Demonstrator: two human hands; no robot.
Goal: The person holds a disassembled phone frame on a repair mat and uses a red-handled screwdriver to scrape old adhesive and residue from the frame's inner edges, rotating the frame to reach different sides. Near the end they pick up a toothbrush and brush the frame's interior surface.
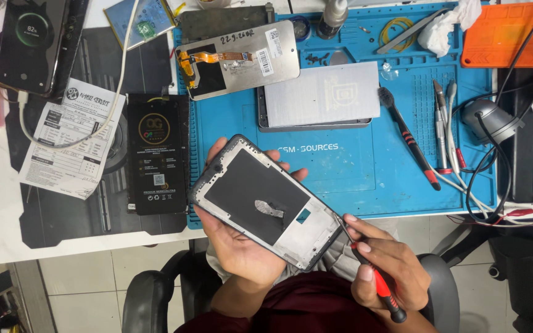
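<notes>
My left hand (235, 243) cradles a phone frame (266, 200) from beneath, tilted, its open inner side facing up with a dark panel and grey metal edges. My right hand (387, 265) grips a screwdriver with a red and black handle (380, 288); its thin tip touches the frame's right edge. Both hands hover just in front of the blue work mat (353, 166), above my lap.
On the mat lie a detached screen with an orange flex cable (235, 58), a grey metal plate (322, 95), a brush (408, 139) and tweezers (445, 123). A black packaging box (155, 160), a paper slip (72, 139) and a charging phone (29, 43) sit left. Cables trail right.
</notes>
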